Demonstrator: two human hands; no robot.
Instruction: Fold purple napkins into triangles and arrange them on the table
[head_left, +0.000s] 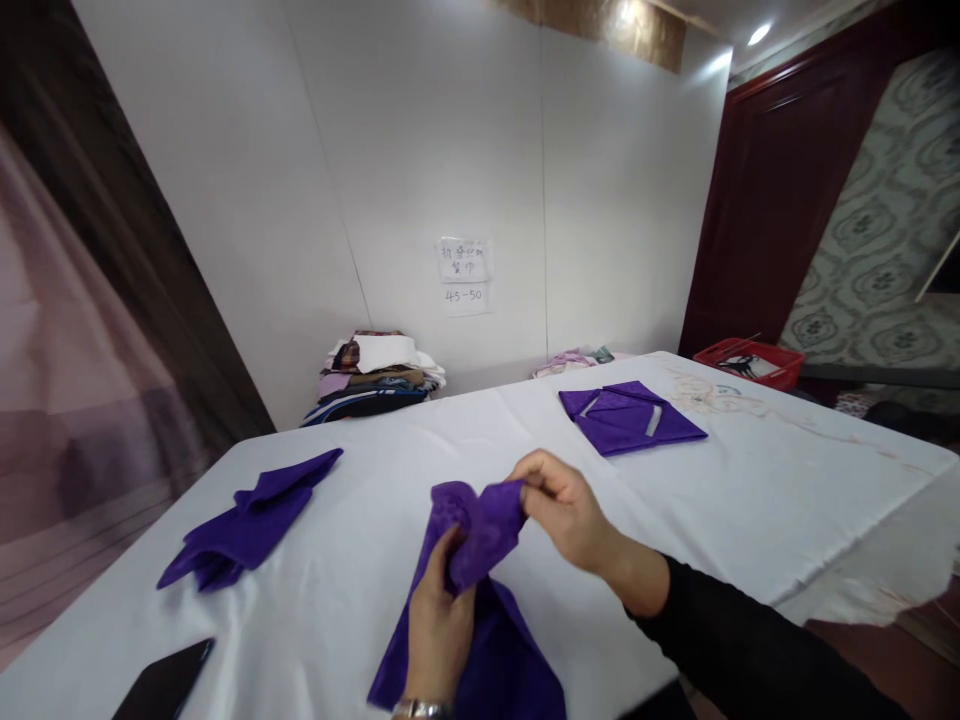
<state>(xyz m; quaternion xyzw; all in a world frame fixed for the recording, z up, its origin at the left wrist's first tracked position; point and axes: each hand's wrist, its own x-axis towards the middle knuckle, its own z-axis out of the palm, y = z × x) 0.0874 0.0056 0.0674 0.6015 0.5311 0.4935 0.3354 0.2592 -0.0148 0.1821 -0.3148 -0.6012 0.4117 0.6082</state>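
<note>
A purple cloth napkin (506, 650) hangs from my two hands over the near edge of the white-covered table. My left hand (442, 610) grips it from below near the middle, thumb on top of a fold, the other fingers hidden behind the cloth. Higher and to the right, my right hand (559, 505) pinches one corner of the same napkin between thumb and fingers. To the left lies a crumpled purple cloth (247, 530). Farther back on the right is a folded purple napkin (626, 418), with pale strips showing on it.
A black phone (166, 682) lies at the near left of the white tablecloth (360, 600). Stacked clothes (382, 375) sit beyond the far edge, before a white wall with paper signs (463, 275). A red basket (784, 372) stands at the far right.
</note>
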